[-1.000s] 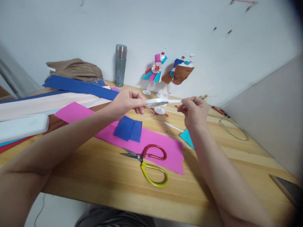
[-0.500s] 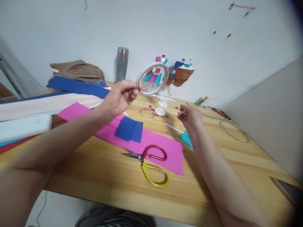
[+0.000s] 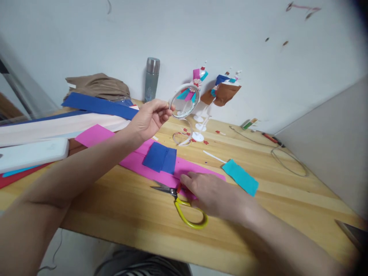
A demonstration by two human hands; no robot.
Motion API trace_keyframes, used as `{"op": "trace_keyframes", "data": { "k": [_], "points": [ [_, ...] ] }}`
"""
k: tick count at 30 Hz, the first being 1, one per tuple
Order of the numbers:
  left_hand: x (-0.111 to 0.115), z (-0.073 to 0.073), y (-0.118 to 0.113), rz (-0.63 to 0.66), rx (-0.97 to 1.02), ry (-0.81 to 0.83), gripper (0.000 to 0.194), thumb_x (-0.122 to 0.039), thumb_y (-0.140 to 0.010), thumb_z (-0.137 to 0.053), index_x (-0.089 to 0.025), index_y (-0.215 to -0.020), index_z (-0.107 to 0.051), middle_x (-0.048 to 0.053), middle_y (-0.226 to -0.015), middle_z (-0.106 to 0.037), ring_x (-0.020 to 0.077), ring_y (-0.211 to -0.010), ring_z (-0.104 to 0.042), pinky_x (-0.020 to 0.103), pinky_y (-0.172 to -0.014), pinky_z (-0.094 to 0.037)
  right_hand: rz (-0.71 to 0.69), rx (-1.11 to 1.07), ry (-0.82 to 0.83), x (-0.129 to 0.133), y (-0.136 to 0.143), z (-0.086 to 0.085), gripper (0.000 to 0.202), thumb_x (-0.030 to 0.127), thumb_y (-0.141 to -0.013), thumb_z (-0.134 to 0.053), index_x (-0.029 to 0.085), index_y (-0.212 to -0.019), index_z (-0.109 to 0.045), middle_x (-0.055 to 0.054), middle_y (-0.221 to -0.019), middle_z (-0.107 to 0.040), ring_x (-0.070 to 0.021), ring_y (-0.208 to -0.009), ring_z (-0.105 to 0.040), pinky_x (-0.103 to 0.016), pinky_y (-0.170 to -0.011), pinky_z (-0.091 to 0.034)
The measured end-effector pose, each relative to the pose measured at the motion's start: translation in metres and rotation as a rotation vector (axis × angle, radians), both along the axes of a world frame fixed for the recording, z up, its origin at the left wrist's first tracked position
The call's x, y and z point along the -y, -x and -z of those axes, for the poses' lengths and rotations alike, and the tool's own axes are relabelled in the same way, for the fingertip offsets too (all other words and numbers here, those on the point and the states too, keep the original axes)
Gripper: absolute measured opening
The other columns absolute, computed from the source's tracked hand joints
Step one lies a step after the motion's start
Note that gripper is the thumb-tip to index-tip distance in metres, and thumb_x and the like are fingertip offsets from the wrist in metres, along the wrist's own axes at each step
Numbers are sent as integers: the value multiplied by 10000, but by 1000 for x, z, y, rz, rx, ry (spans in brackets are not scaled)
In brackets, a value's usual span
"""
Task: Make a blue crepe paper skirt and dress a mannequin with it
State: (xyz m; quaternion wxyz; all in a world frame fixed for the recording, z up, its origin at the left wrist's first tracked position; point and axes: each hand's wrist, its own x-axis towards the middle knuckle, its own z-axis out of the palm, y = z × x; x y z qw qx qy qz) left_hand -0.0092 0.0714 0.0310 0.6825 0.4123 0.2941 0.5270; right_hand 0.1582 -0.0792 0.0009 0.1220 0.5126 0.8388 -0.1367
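Pinching a white tape ring [image 3: 198,97] is the left hand [image 3: 151,118]; right hand's [image 3: 211,193] grip unclear

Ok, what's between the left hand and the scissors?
Blue pieces, lying on the pink sheet, sit between left hand and scissors in the head view.

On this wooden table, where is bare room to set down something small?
One free patch lies between the teal piece and the dark flat object at right; another, between the pink paper, the scissors and the near table edge. It is crowded at left with long strips, and around the decorated stands.
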Motion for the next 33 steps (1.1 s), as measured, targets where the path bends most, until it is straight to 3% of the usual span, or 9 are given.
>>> {"op": "trace_keyframes", "data": {
  "k": [3, 7, 13, 16, 18, 21, 25, 28, 33],
  "points": [
    [1, -1, -1, 3, 36, 37, 208, -55, -773, -558, -160, -595, -578, 27, -713, -668, 39, -558, -523, 119, -526, -480, -46, 5, -44, 10, -4, 13, 342, 151, -913, -564, 133, -1249, -624, -168, -1117, -707, -269, -888, -696, -356, -692, -501],
    [4, -2, -1, 18, 82, 53, 225, -51, -797, -541, -138, -594, -582, 18, -697, -653, 17, -543, -514, 100, -535, -462, -97, -24, -117, 19, -11, 24, 663, 91, -786, -631, 130, -1438, -515, -232, -1298, -636, -342, -1083, -657, -451, -831, -539],
    [3, 0, -2, 20, 44, 45, 261, -54, -846, -522, -160, -611, -561, 9, -726, -662, 19, -545, -521, 106, -542, -453, -78, -265, -134, 26, -16, 24, 475, 78, -762, -510, 156, -1220, -610, -157, -1102, -679, -230, -889, -632, -351, -731, -499],
    [2, 1, -2, 33, 39, 43, 245, -57, -839, -533, -157, -618, -566, 7, -721, -655, 19, -551, -521, 122, -578, -469, 72, -459, -10, 28, -24, 16, 276, 116, -792, -516, 196, -1040, -607, -58, -900, -642, -160, -712, -558, -281, -616, -435],
    [2, 2, -3, 32, 40, 31, 228, -65, -828, -538, -159, -623, -565, 9, -731, -658, 28, -571, -536, 137, -607, -488, 221, -695, 91, 27, -30, 14, 239, 193, -831, -560, 229, -1065, -591, -24, -845, -604, -155, -697, -538, -277, -608, -434],
    [4, 2, -3, 26, 36, 24, 227, -70, -827, -530, -163, -620, -546, 15, -744, -663, 33, -581, -543, 131, -599, -484, 445, -1153, 248, 20, -36, 18, 391, 398, -824, -685, 285, -1180, -570, -22, -871, -588, -165, -688, -529, -295, -598, -436],
    [8, 1, -3, 48, 29, 11, 228, -68, -828, -525, -161, -622, -552, 16, -736, -662, 33, -560, -517, 124, -566, -467, 583, -1632, 410, 10, -37, 24, 434, 598, -740, -739, 274, -994, -601, -17, -809, -526, -162, -630, -466, -312, -562, -405],
    [11, 1, -3, 77, 39, -19, 213, -79, -807, -553, -156, -609, -553, 18, -723, -657, 36, -549, -499, 136, -557, -470, 683, -1767, 498, 3, -34, 22, 466, 647, -737, -715, 251, -956, -608, -22, -806, -515, -160, -636, -444, -328, -604, -433],
    [15, 6, -4, 154, -7, -104, 196, -117, -794, -566, -155, -601, -556, 17, -685, -633, 40, -528, -486, 138, -510, -427, 771, -1762, 526, -3, -28, 23, 454, 621, -761, -701, 251, -995, -580, -4, -751, -474, -150, -594, -383, -315, -556, -385]
  ]
}}
